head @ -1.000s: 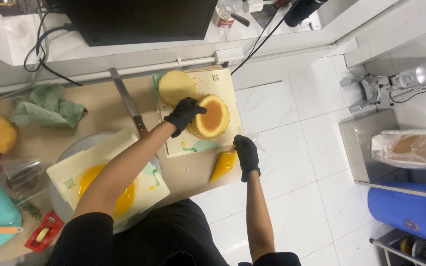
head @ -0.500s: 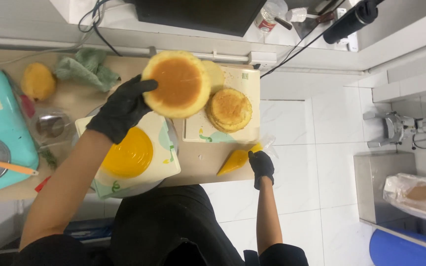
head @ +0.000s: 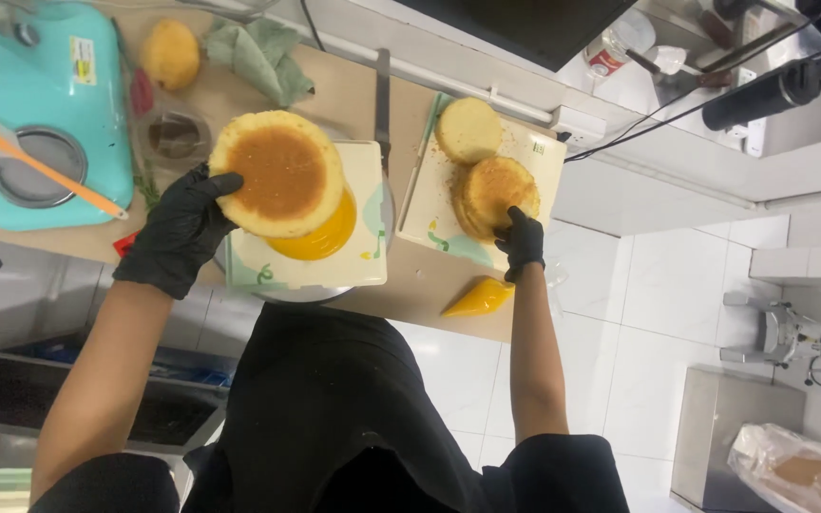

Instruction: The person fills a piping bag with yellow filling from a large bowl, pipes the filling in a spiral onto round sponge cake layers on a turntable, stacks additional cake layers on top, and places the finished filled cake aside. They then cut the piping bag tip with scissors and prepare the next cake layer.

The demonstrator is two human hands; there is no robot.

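My left hand (head: 181, 228), in a black glove, holds a round sponge cake layer (head: 277, 173) by its edge above a square white board (head: 311, 256). Under the layer sits a disc covered in orange-yellow cream (head: 320, 237). My right hand (head: 522, 239), also gloved, grips the near edge of a stack of cake layers (head: 491, 195) on a second board (head: 448, 228). A smaller pale cake round (head: 467, 130) lies behind that stack.
An orange piping bag (head: 480, 298) lies near the counter's front edge. A long knife (head: 382, 100) rests between the boards. At the left are a turquoise appliance (head: 40, 114) with an orange spatula (head: 45, 168), a green cloth (head: 263, 57) and a yellow cake piece (head: 171, 52).
My left hand carried the cake layer from the right board over to the cream-covered disc on the left board. My right hand left the piping bag and took hold of the remaining stack.
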